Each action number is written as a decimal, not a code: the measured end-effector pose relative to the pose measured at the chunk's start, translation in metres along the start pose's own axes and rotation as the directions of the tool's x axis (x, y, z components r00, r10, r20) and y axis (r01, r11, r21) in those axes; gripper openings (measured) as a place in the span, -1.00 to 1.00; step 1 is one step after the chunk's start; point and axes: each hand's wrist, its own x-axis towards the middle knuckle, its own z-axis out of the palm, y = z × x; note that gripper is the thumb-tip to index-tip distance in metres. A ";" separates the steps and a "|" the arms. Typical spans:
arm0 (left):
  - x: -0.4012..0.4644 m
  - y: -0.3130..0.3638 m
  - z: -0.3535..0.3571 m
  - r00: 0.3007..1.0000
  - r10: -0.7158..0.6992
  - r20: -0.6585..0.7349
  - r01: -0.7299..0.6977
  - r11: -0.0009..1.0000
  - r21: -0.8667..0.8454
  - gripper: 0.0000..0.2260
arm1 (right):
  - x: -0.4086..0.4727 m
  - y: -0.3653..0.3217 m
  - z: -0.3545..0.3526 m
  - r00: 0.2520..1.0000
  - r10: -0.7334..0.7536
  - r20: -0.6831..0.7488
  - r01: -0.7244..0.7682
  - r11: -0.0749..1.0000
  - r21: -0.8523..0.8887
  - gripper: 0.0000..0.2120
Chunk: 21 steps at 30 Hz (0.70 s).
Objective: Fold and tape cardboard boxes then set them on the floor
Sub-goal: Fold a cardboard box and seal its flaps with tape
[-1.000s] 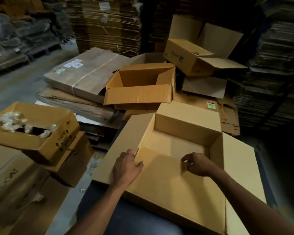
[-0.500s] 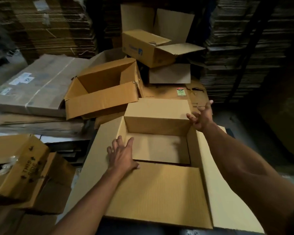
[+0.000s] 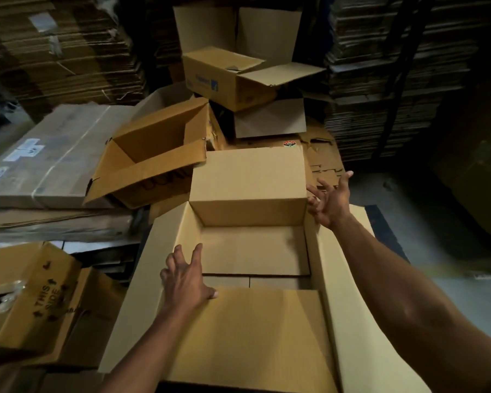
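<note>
The left hand (image 3: 186, 279) lies flat, fingers spread, on the near flap (image 3: 253, 336) of the open cardboard box (image 3: 253, 251) at its left inner corner, its grip slack and holding nothing, while the right hand (image 3: 330, 201) reaches forward on an outstretched arm, fingers splayed open beside the right edge of the raised far flap (image 3: 248, 177); whether it touches the flap I cannot tell. The box sits directly below the camera with its side flaps spread outward; to its left a smaller carton (image 3: 26, 302) reads "THIS SIDE" with arrows, and beyond lie an empty open box (image 3: 153, 154), a blue-printed box (image 3: 227, 80) whose wording is too blurred to read, and a strapped bundle of flat cardboard (image 3: 54, 160) with white labels.
</note>
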 end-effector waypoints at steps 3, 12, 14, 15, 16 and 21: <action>-0.004 0.000 0.004 1.000 0.003 -0.009 -0.003 1.000 0.022 0.27 | 0.000 -0.001 -0.008 1.000 -0.010 -0.019 0.009 0.999 -0.049 -0.05; -0.011 -0.010 0.018 1.000 -0.017 0.006 0.017 1.000 0.009 0.35 | -0.005 0.009 -0.011 0.986 -0.152 -0.068 0.089 0.827 -0.556 -0.72; -0.010 -0.011 0.019 0.999 -0.039 0.002 0.039 0.999 -0.009 0.40 | -0.012 0.012 -0.006 0.980 -0.194 -0.034 0.139 0.804 -0.578 -0.75; -0.010 -0.011 0.020 0.999 -0.048 0.001 0.048 0.999 -0.022 0.42 | -0.018 0.013 -0.005 0.980 -0.197 -0.003 0.158 0.790 -0.592 -0.71; -0.010 -0.012 0.020 0.999 -0.053 -0.003 0.053 0.998 -0.042 0.44 | -0.024 0.012 -0.006 0.979 -0.198 0.041 0.181 0.766 -0.616 -0.67; -0.015 -0.026 0.023 0.994 -0.070 -0.087 0.047 0.969 -0.242 0.50 | -0.061 0.002 -0.036 0.903 -0.189 0.385 0.422 0.236 -0.875 -0.62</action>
